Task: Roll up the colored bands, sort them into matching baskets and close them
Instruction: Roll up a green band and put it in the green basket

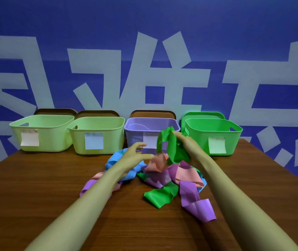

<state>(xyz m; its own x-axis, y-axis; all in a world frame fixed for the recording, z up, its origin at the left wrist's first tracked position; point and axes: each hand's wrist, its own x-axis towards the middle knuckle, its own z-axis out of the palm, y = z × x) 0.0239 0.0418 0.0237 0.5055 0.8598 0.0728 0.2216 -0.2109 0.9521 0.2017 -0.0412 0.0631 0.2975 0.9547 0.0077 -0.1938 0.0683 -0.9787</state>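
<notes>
Fingers (179, 134) of my right hand (190, 144) grip the green band (168, 137), held above the tangled pile (162, 175) on the counter (54, 178), presumably for rolling, while my left hand (135, 154) hovers open.

Loose bands heaped before four open baskets.
A crumpled green band (171, 145), gripped in the right hand (188, 144), hangs above a tangled heap of bands (162, 176) in blue, pink, purple and green. Behind stand a pale green basket (45, 134), a second pale green basket (97, 140), a lilac basket (135, 134) and a green basket (215, 134), with lids (56, 111) upright behind them.
</notes>
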